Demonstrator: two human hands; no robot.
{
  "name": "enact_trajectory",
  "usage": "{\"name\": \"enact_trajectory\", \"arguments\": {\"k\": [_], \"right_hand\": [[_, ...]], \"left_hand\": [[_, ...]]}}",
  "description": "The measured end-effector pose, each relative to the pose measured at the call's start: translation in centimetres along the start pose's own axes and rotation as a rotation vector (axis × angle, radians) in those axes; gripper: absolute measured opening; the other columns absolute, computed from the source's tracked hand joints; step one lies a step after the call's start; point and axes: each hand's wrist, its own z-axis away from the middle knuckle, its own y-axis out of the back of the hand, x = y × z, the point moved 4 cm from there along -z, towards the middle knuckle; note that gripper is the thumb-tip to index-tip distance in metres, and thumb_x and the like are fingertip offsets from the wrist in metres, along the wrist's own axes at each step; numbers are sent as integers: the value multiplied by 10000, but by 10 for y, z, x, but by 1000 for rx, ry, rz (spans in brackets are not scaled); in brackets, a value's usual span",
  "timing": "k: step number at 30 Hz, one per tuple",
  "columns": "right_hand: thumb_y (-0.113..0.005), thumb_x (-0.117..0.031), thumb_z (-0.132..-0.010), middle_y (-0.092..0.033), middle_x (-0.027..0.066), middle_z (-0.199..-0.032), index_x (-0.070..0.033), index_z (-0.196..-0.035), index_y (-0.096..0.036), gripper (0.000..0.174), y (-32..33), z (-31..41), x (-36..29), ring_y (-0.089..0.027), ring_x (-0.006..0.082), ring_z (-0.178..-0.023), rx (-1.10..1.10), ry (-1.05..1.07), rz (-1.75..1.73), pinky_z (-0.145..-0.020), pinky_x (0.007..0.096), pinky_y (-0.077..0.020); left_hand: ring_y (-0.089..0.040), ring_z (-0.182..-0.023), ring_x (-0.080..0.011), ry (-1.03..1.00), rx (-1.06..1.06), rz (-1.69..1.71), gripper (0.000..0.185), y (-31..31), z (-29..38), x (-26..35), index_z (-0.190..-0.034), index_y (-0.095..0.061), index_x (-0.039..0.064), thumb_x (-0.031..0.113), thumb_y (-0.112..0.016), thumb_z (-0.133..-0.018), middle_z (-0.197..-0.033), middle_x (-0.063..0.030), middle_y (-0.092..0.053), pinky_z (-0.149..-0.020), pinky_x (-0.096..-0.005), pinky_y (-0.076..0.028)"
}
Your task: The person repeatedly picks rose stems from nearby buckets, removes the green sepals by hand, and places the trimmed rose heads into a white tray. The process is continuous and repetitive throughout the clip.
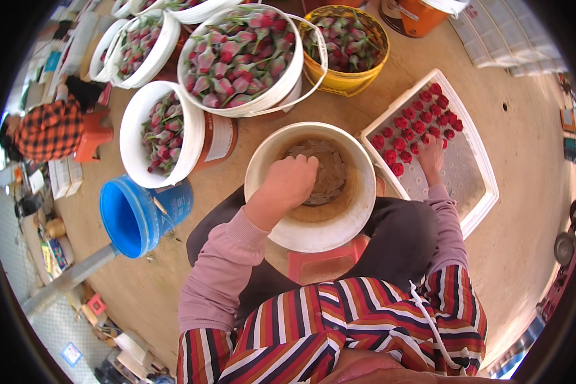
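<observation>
My left hand, its fingers curled together, hangs over the mouth of a white bucket between my knees. Whether it holds anything cannot be told. Inside that bucket lie flat, pale brownish strips. My right hand reaches into a white foam tray with a pitted bottom, its fingertips at the red rose heads, which stand in rows in the tray's far part. The fingers partly hide the blooms there, so a grip on one cannot be made out.
White buckets and a yellow bucket of netted rosebuds stand ahead. A blue bucket lies tilted at left, near a metal pole. A person in a checked shirt is at far left, beside a red stool.
</observation>
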Motion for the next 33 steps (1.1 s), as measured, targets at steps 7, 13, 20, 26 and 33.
{"name": "enact_trajectory", "arguments": {"k": [7,13,20,26,33], "right_hand": [[-614,-186,-905,-616,93,-1002,-109,-1078,-650,192,109,-19,-341,-641,323,-853,128,1085,-582,-721,420,-516],[-636,-345,-850,-683,100,-1001,-117,-1046,-637,301,52,13,-514,-655,322,-957,-181,1066,-26,-795,472,-508],[-659,-359,-830,-690,85,-975,-116,-1147,-625,401,67,-10,-491,-659,235,-790,-417,776,-403,-665,359,-510],[-530,-286,-991,-638,-2,-896,-82,-1131,-609,259,126,39,-369,-577,62,-610,-910,202,-1361,-402,179,-346],[-616,-262,-961,-643,19,-900,-85,-1039,-570,199,153,112,-297,-633,86,-691,-716,138,-1533,-500,198,-410]], "left_hand": [[-659,-830,-333,-14,64,42,146,0,9,3,-933,-601,40,167,-603,-863,-898,-157,-654,-719,-436,-534],[-657,-752,-333,-43,261,99,120,7,13,-11,-899,-603,37,140,-589,-840,-815,-140,-657,-661,-447,-531],[-671,-763,-349,18,318,152,142,32,29,-36,-915,-609,33,150,-597,-835,-829,-163,-657,-661,-453,-540],[-671,-807,-362,171,845,379,253,89,38,-40,-992,-604,15,249,-625,-897,-929,-189,-660,-690,-456,-536],[-668,-811,-328,-28,845,514,226,83,33,-7,-1087,-629,65,198,-645,-905,-951,-165,-663,-701,-422,-525]]}}
